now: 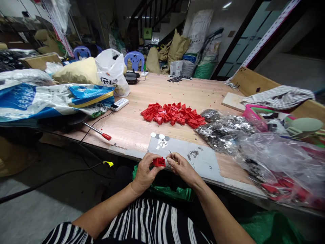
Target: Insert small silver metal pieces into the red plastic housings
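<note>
My left hand [142, 174] is closed on a small red plastic housing [159, 162], with its hollow side toward my right hand. Close beside it, my right hand [183, 169] pinches a thin dark rod-like tool [172, 155], whose exact kind I cannot make out. Both hands are over the table's front edge, before a grey mat [177, 146]. On that mat lie small white pieces [161, 143] and a scatter of little metal parts [193, 154]. A heap of red plastic housings [172, 114] lies behind it.
Clear bags of metal parts [220, 135] crowd the right, by a pink basket [254, 115]. A red-handled lever [103, 135] juts out at the left, near a white power strip [120, 104] and blue-white sacks [50, 101]. Green bag material [172, 192] hangs below the table edge.
</note>
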{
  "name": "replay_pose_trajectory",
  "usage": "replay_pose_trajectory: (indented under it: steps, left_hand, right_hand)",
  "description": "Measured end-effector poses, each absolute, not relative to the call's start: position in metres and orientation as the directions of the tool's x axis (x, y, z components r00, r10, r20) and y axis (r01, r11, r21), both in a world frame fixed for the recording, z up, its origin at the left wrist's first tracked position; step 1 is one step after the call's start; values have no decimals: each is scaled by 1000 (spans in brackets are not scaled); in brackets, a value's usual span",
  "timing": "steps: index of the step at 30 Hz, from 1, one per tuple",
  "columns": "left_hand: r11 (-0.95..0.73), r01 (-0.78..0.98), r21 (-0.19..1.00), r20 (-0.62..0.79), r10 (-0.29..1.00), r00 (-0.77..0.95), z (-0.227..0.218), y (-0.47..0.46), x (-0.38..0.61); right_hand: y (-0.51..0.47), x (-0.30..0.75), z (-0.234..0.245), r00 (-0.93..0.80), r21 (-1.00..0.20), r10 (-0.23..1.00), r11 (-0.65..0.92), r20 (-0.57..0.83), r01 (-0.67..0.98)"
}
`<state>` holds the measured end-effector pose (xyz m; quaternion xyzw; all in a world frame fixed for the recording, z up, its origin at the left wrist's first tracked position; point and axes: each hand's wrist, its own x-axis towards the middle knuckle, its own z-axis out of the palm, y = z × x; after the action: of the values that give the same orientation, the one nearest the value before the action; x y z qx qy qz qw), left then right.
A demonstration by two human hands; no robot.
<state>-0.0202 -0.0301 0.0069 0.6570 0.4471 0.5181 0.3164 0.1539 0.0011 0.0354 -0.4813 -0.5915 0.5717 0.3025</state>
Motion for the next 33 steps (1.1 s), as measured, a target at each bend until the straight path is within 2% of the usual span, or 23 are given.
replay_pose_trajectory:
  steps: [5,10,17,26,33]
  left_hand:
    - [-392,301,869,379,920,102,5,-23,-24]
    - [-434,391,811,375,900,221,4,-10,-30]
    - [-480,415,773,336,864,374,4,7,-35]
    - [-469,392,791,311,861,403,-2,13,-38]
    - [-449,367,815,306,871,386,-1,13,-36]
  right_hand:
    - [-1,163,31,-334,-899,936,46,-114,436]
    - [-5,163,29,-297,-767,955,184,-9,615]
    - [-3,161,32,-359,-646,931,314,66,696]
    - [0,161,25,-384,-597,921,343,62,725]
    - [-13,143,28,-319,-449,947,305,47,840]
